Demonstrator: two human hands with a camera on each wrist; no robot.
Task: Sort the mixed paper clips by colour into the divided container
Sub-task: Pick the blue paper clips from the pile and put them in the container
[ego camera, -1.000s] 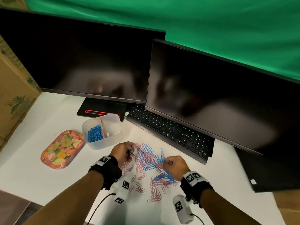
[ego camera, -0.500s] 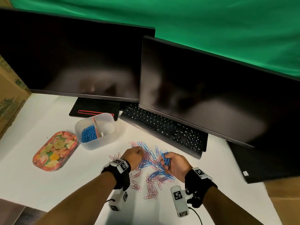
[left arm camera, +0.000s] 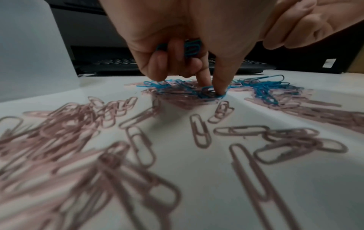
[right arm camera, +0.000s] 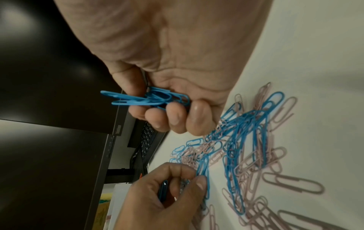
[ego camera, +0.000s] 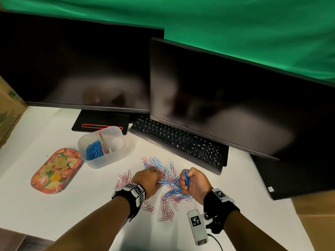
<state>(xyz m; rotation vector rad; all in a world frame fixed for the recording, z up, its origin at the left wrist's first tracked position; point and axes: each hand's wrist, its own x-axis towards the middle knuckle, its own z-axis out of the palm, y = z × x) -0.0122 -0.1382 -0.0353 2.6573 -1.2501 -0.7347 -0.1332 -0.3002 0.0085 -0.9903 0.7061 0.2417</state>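
Blue and pink paper clips lie mixed in a loose heap on the white table, in front of the black keyboard. More pink clips spread toward the near side of the heap, several of them lying singly on the bare surface. The right hand is closed round a bundle of blue clips, its fingers curled over them and the ends of the clips sticking out past the fingertips; it hangs just above the right edge of the heap. The left hand reaches down into the middle of the heap, where its thumb and forefinger pinch a blue clip against the table. The other fingers of that hand are folded back and keep a few more blue clips tucked against the palm. The translucent divided container stands to the far left of the heap, well apart from both hands. Its left compartment holds a pile of sorted blue clips; what lies in the right compartment cannot be made out. A flowered tray sits just left of the container, on the near side. Two dark monitors stand at the far edge of the table, with a green cloth hanging behind them
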